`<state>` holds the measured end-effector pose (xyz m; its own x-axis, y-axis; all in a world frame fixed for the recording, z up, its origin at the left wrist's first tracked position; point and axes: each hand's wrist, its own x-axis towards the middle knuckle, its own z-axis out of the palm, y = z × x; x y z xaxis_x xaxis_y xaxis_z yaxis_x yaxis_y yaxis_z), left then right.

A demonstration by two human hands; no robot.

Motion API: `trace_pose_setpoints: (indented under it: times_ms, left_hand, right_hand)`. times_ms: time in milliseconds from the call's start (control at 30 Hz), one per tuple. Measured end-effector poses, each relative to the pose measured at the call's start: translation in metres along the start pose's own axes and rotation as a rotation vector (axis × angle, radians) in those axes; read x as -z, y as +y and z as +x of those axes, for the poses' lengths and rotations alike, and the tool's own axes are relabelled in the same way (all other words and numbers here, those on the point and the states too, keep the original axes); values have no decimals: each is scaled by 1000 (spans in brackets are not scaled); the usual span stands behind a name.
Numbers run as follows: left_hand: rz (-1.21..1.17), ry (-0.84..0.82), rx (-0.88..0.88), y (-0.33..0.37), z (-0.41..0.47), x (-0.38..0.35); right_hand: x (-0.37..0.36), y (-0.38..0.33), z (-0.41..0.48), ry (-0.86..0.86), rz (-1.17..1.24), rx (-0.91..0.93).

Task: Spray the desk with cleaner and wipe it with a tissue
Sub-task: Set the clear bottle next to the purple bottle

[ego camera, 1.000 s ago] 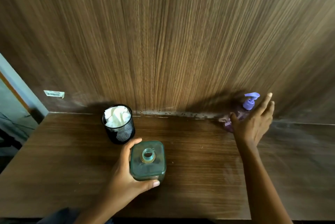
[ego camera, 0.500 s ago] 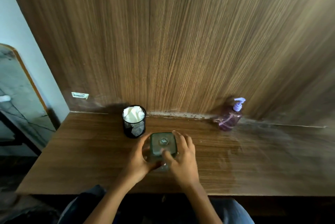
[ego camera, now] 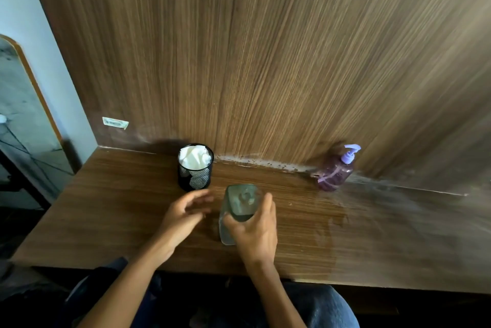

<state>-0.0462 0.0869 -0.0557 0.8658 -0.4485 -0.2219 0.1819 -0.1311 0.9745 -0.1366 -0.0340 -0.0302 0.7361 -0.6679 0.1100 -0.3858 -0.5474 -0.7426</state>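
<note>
A square green glass jar (ego camera: 239, 205) stands near the middle of the wooden desk (ego camera: 106, 216), and my right hand (ego camera: 255, 232) is wrapped around its near side. My left hand (ego camera: 186, 213) hovers just left of the jar, fingers spread, touching nothing. A purple pump bottle of cleaner (ego camera: 336, 172) stands by the back wall to the right. White tissue (ego camera: 195, 157) fills a black mesh cup (ego camera: 195, 177) behind the left hand. A wet patch (ego camera: 329, 224) shines on the desk right of the jar.
A wood-panelled wall (ego camera: 265, 61) rises behind the desk. The desk's left edge drops off beside a pale wall and a framed panel (ego camera: 24, 115). My knees (ego camera: 318, 306) are below the desk's front edge.
My right hand left the pump bottle and came to the jar. My left hand let go of the jar and moved off to its left. The camera pulled back.
</note>
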Motion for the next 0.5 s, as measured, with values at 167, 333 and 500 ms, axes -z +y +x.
trace_pose_setpoints:
  times_ms: [167,333,500]
  left_hand:
    - [-49,65,-35,4,0,-1]
    - [-100,82,5,5,5,-13]
    - [-141,68,40,5,14,-19]
  right_hand:
    - [56,27,41,234,130,47]
    - [101,80,82,424,104,-40]
    - [120,129,111,484,139,-165]
